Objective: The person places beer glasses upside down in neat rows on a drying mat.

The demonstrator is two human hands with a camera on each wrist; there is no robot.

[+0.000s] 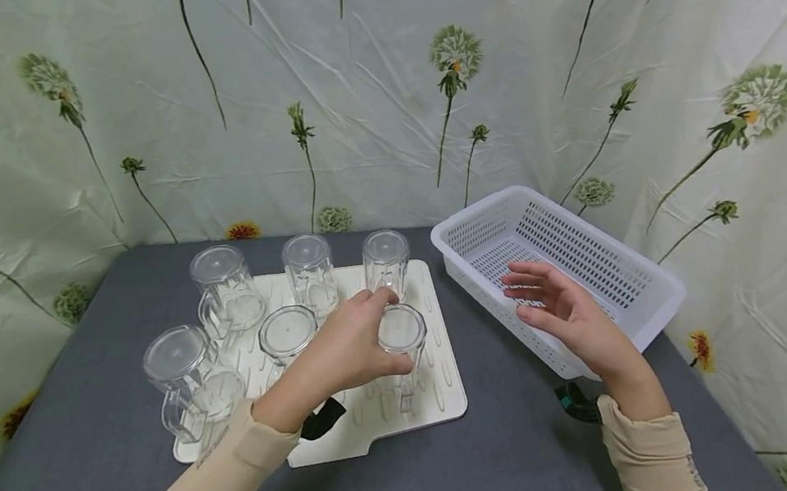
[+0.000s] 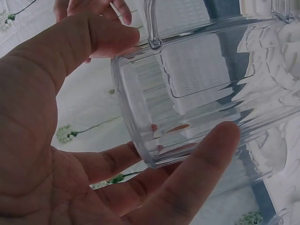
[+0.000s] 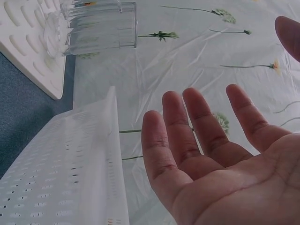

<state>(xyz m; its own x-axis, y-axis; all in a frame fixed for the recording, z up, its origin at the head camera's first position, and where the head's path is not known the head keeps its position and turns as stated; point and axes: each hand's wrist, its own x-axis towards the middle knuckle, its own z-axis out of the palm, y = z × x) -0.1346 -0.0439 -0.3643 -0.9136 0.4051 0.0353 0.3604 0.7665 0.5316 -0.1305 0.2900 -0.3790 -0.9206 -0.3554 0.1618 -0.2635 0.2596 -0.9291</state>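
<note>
Clear glass mugs with handles stand upside down on a white draining mat (image 1: 449, 387). My left hand (image 1: 350, 342) reaches over the mat and grips the front right mug (image 1: 402, 329) near its upturned base. In the left wrist view, thumb and fingers lie on opposite sides of this glass mug (image 2: 201, 79), close to its handle. Whether its rim still touches the mat is unclear. Over the near side of a white perforated plastic basket (image 1: 457, 249), my right hand (image 1: 578, 321) is held in the air. Its fingers (image 3: 176, 117) are spread, slightly bent, and hold nothing.
Other upturned mugs stand close by: one front left (image 1: 180, 356), one front middle (image 1: 288, 331), and three along the back, including the back right one (image 1: 385, 251). A dark grey cloth (image 1: 126, 480) covers the table. Behind hangs a flower-patterned curtain (image 1: 371, 74).
</note>
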